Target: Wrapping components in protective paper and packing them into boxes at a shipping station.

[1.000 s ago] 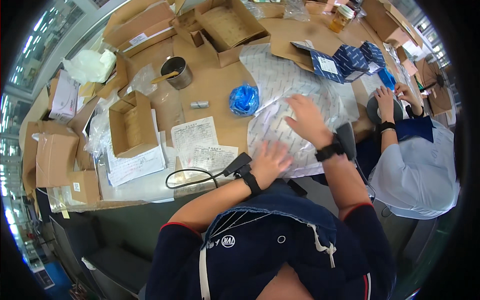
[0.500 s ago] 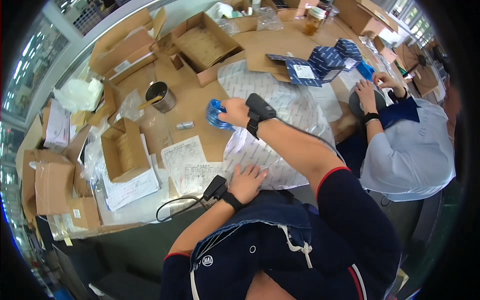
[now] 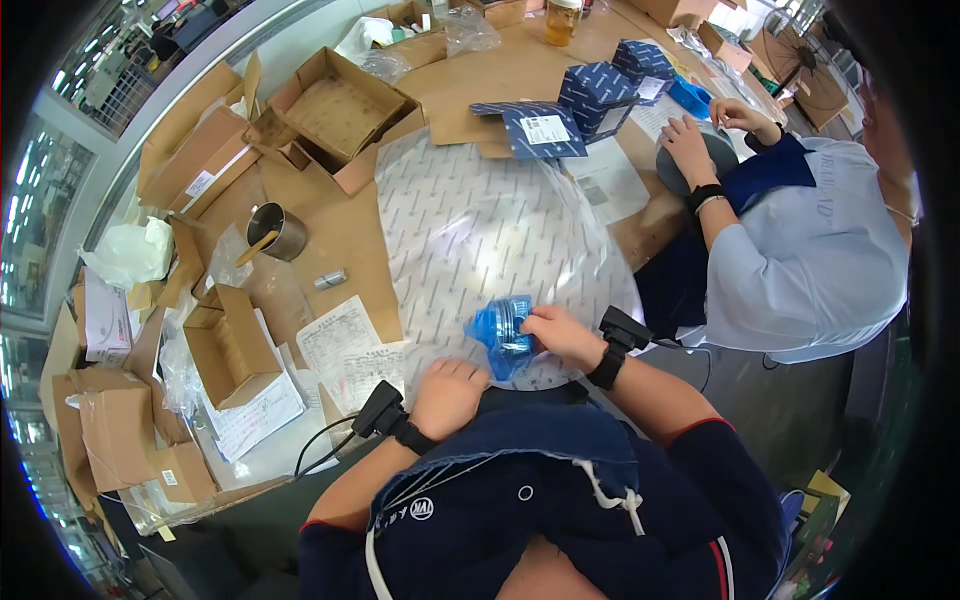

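My right hand [image 3: 568, 340] grips the edge of a clear blue plastic bag [image 3: 507, 335] with a ringed, cylindrical part inside; the part's kind is hard to make out. The bag is over the near part of a white patterned plastic sheet [image 3: 450, 235] spread on the table. To its left, my left hand [image 3: 448, 400] lies palm down at the sheet's near edge, holding nothing, its fingers foreshortened. Each wrist wears a black strap with a small black device.
At left are a metal mug [image 3: 280, 235] with a wooden-handled tool, a small silver cylinder [image 3: 330, 279], papers [image 3: 340, 335] and an open carton [image 3: 232, 345]. Blue patterned boxes [image 3: 595, 100] stand at the back. On the right, a co-worker's hands [image 3: 690, 150] touch a grey round object [image 3: 690, 165].
My right hand has drawn the blue bag back from the far left toward me, onto the sheet. The sheet lies flatter. My left hand's fingers are less spread. The view has shifted.
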The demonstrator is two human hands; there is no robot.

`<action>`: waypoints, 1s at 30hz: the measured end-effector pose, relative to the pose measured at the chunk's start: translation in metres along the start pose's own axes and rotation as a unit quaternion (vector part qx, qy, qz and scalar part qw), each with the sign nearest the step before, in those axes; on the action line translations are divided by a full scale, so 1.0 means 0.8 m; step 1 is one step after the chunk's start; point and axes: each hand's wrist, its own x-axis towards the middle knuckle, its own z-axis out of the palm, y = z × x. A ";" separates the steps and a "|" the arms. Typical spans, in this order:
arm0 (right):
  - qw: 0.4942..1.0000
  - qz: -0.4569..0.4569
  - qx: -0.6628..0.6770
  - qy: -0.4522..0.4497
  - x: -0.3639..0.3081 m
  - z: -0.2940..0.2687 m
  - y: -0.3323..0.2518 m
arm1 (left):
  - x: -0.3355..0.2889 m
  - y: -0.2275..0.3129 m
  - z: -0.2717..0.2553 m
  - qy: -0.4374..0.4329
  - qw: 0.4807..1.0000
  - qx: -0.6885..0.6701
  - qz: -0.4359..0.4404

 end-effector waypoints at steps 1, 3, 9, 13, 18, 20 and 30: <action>1.000 0.022 -0.011 -0.003 0.002 -0.002 0.006 | 0.006 0.002 -0.008 0.018 0.999 0.021 0.023; 0.999 0.027 -0.035 -0.021 0.007 -0.007 0.006 | 0.019 0.012 -0.031 0.025 0.998 0.044 0.037; 0.994 0.027 -0.099 -0.031 0.025 -0.015 -0.007 | 0.051 0.036 -0.078 -0.061 0.987 0.128 -0.076; 0.994 0.039 -0.101 -0.032 0.032 -0.022 -0.018 | 0.087 0.020 -0.073 -0.043 0.988 0.091 -0.121; 0.966 0.015 -0.221 -0.136 0.040 -0.045 -0.040 | 0.124 -0.045 0.016 0.184 0.974 -0.111 -0.070; 0.932 -0.173 -0.291 -0.130 0.019 -0.058 -0.060 | 0.131 -0.063 0.029 0.250 0.953 -0.165 -0.038; 0.708 -0.339 -0.579 0.221 0.069 -0.044 -0.058 | 0.198 -0.113 0.041 0.052 0.895 -0.326 -0.300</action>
